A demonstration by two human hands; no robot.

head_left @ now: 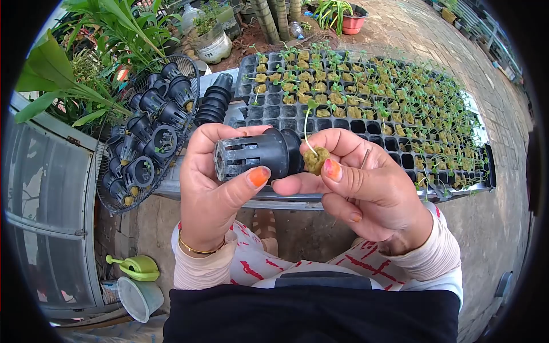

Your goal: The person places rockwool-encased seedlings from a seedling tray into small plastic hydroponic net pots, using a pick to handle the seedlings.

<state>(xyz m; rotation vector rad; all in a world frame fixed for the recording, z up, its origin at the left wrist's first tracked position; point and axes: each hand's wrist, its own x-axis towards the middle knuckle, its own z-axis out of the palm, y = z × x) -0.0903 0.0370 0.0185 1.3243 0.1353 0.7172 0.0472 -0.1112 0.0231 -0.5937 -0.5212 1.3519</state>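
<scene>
My left hand (211, 177) is wrapped around black slotted net pots (257, 155), which lie on their side, nested together, with their rims toward the right. Between the thumb and fingers of my right hand (372, 183) is a seedling plug (315, 160), a brownish-green lump with a pale stem and small green leaves rising from it. The plug is close beside the pot rims. A thin stick (365, 159) also passes through my right hand. Behind my hands spreads a black seedling tray (274, 111) with many plugs and sprouts, some cells bare.
A wire basket (194, 94) of net pots, several with plugs, stands at the left. Stacked net pots (214, 100) lie beside the tray. Leafy plants and a white pot (213, 46) are behind; a green watering can (137, 267) and a bucket (140, 300) stand low left.
</scene>
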